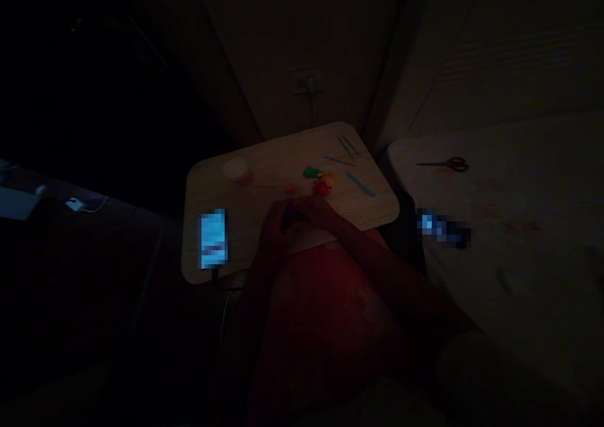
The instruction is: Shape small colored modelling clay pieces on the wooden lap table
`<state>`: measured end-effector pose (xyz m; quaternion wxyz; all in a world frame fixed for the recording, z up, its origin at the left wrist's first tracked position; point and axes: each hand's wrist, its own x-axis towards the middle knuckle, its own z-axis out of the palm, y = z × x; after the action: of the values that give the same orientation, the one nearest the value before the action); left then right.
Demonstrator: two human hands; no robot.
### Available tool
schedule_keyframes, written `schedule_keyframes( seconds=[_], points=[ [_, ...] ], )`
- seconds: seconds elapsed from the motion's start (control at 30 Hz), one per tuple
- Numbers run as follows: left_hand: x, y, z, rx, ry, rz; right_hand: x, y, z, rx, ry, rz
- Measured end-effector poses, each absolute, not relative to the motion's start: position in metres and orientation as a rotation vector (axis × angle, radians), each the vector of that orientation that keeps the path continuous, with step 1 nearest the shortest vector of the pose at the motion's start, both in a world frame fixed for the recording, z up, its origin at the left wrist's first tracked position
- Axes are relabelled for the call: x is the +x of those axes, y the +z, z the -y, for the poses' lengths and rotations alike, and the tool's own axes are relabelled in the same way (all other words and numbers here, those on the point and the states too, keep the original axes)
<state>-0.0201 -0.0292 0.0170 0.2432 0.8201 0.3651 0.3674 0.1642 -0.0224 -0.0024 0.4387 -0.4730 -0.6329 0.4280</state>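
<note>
In dim light, my left hand [276,224] and my right hand [317,210] meet above the near edge of a small wooden table [264,156]. Both have bent fingers, and the fingertips come together. Whatever lies between them is too dark to make out. Just beyond the fingers sits a small pink lump [290,189] that looks like modelling clay. Close past my right hand, a red lump [321,189], an orange lump [327,180] and a green lump [311,172] lie touching in a cluster.
Blue thin tools [340,161] and a blue plastic knife [361,185] lie at the table's right. A pale-lidded tub [236,169] stands at far left, a lit phone [213,238] nearer. Scissors [443,164] and a blurred dark object [443,229] rest on the right-hand white surface [495,276].
</note>
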Motion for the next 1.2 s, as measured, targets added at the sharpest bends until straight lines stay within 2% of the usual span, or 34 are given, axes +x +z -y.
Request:
schedule_keyframes(
  seconds=[0.9,1.2],
  points=[
    [-0.0242,0.0105,0.0280,2.101,1.033,-1.072,0.1649,0.0054,0.0288,-1.119,1.003,1.762],
    [-0.0194,0.0147,0.0301,2.132,1.052,-0.970,0.1651,-0.0021,0.0262,-0.999,1.155,1.588]
  ],
)
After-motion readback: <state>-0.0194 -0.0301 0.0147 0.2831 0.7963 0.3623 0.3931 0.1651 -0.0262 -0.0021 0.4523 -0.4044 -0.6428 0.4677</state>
